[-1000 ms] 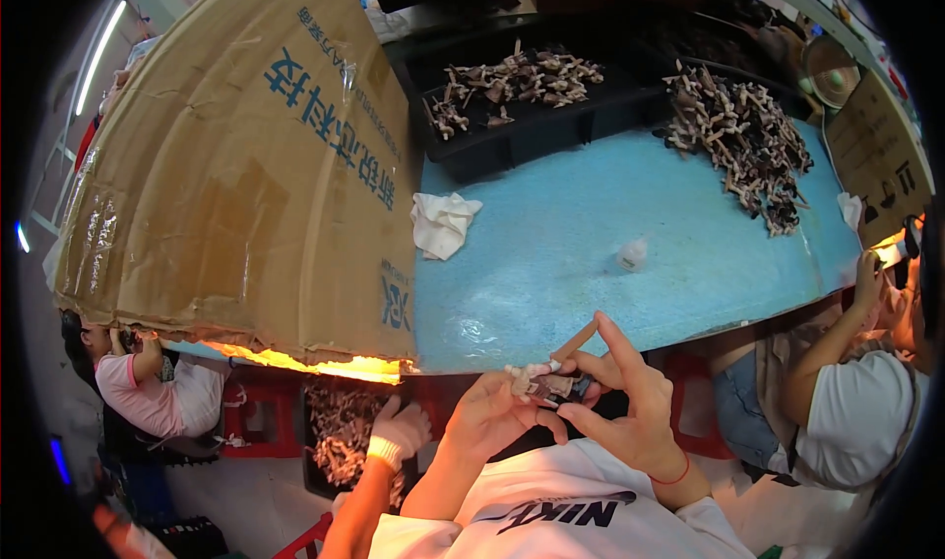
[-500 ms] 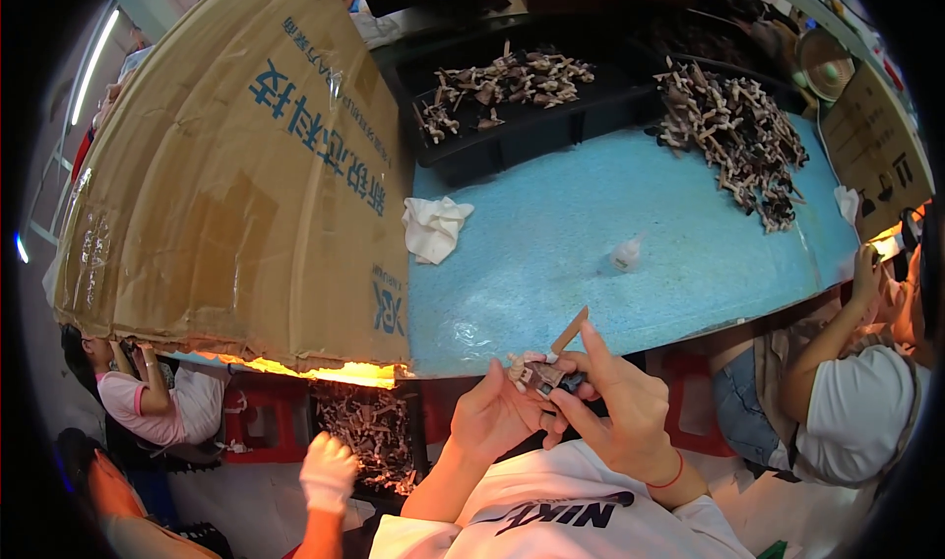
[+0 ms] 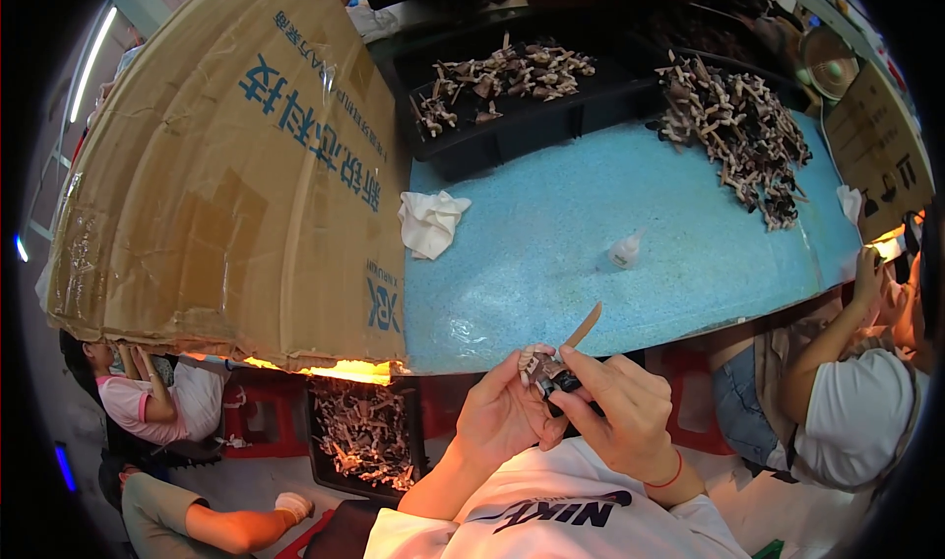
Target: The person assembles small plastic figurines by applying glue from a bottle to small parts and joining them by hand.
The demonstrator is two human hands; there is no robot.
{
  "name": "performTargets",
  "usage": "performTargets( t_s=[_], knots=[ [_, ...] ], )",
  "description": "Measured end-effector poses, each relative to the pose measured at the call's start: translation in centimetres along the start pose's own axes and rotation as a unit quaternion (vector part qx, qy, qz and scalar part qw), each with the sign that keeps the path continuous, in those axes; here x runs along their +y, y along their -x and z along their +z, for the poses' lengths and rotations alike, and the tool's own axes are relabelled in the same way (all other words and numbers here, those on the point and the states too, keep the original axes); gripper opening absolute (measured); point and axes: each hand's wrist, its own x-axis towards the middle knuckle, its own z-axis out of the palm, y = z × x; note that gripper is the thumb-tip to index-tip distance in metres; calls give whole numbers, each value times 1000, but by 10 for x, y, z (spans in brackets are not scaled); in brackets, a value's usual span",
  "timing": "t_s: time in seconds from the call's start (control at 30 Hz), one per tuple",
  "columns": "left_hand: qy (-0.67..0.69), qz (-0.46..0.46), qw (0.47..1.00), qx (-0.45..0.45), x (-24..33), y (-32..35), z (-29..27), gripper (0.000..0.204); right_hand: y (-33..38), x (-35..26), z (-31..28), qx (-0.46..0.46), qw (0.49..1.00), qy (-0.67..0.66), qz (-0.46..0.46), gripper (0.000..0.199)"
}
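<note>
My left hand (image 3: 499,408) is closed around a small toy figure (image 3: 539,366) with pale, brown and dark parts, held just off the table's near edge. Meeting it from the other side, my right hand (image 3: 622,409) pinches at the figure's dark lower part with thumb and fingers. A flat tan strip with a pointed end (image 3: 585,325) sticks up from the right fingers; its lower end is hidden, so whether it joins the figure cannot be seen. Beyond the hands, a small white squeeze bottle (image 3: 624,252) stands on the blue tabletop (image 3: 522,293).
A big cardboard sheet (image 3: 217,185) walls off the left. Far back sits a black tray (image 3: 532,131) of small figures; another heap of figures (image 3: 743,141) lies at right. Crumpled white cloth (image 3: 431,222) rests by the cardboard. Below left is a filled black bin (image 3: 364,431). Co-workers sit at both sides.
The tan strip has shifted slightly right, and the figure has turned between my fingers. At lower left, a co-worker's white-covered hand has drawn back from beside the black bin.
</note>
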Motion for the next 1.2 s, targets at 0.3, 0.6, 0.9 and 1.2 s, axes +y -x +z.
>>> performTargets(
  t_s=[0.3,0.6,0.9,1.2],
  knots=[
    [-176,39,979,97,11,-7,6,39,4,8,4,37,997,-47,43,46],
    [-637,274,690,209,99,-132,56,42,30,30,-9,36,996,35,70,40],
    [-503,355,758,215,176,-183,30,45,42,42,-14,6,996,62,67,33],
    [-723,257,625,144,49,-62,-11,23,44,36,-12,-12,992,42,119,26]
  ],
)
